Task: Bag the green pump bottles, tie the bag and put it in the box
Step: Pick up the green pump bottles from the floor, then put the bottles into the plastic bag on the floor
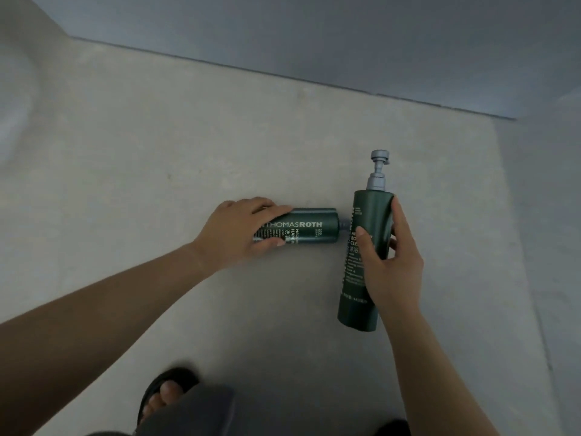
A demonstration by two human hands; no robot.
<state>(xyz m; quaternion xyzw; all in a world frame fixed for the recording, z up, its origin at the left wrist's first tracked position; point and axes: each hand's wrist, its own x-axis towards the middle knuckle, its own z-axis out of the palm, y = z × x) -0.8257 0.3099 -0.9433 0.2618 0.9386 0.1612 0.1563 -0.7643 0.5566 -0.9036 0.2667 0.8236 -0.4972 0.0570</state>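
Left hand [239, 231] grips the shorter green bottle [309, 226], lying on the floor [157, 152], its neck pointing at the taller green bottle [367, 247]. Right hand [388, 265] curls around that one, grey pump [379, 169] beyond its fingertips.

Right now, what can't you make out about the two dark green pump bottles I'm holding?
Head view:
- Sideways dark green plastic bottle: pump hidden behind the grey-pumped dark green bottle; base under the left hand.
- Grey-pumped bottle's label: covered by the right hand, small print blurred.
- Bag, box: outside the frame.
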